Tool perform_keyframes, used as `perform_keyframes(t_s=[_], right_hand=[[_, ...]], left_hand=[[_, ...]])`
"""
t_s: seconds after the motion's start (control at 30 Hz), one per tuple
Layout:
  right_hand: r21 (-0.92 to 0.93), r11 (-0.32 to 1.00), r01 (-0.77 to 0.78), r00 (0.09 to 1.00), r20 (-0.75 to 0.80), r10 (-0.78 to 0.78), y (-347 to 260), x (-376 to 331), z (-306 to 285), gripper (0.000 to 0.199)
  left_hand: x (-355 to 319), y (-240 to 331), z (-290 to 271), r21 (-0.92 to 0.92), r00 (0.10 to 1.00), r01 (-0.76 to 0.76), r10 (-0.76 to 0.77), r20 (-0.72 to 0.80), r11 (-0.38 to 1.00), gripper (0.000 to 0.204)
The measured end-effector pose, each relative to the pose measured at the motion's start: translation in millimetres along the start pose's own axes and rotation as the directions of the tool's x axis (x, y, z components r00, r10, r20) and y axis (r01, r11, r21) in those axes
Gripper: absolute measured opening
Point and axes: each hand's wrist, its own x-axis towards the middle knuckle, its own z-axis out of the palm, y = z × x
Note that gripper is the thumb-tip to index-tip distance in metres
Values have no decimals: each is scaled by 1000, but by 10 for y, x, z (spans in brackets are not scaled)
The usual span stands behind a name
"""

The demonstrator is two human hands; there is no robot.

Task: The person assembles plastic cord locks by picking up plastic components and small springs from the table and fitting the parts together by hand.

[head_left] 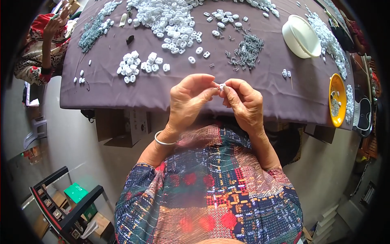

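Note:
Near the table's front edge, my left hand [187, 99] and my right hand [247, 103] meet at their fingertips. Both pinch a small white plastic piece [222, 86], mostly covered by the fingers. Just beyond them lies a heap of small grey screw-like pins [247, 49]. To the left of it spreads a large pile of white oval pieces with two holes [170, 24]. Two clusters of thicker white blocks [130, 68] sit ahead of my left hand. Off to the right are two white pieces [286, 73] beside a thin stick.
The table wears a purple-brown cloth [284, 97]. A white tub [290, 34] and a yellow bowl [342, 95] holding small parts stand at the right. Clear bluish parts [91, 36] lie far left. Another person [44, 53] is at the left edge; cardboard boxes [122, 126] are under the table.

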Motion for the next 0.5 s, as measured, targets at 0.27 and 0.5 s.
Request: perform_keyframes(t_s=[0.27,0.5], right_hand=[[-18,997,-71,997,12,71,-20,1,-5,12],[-121,992,-47,999,19,49,15,-27,35,11]], left_hand=[[-36,3,46,157,997,-65,70,-28,986,26],[-69,-85,20,379,980,-181,198,-5,908,24]])
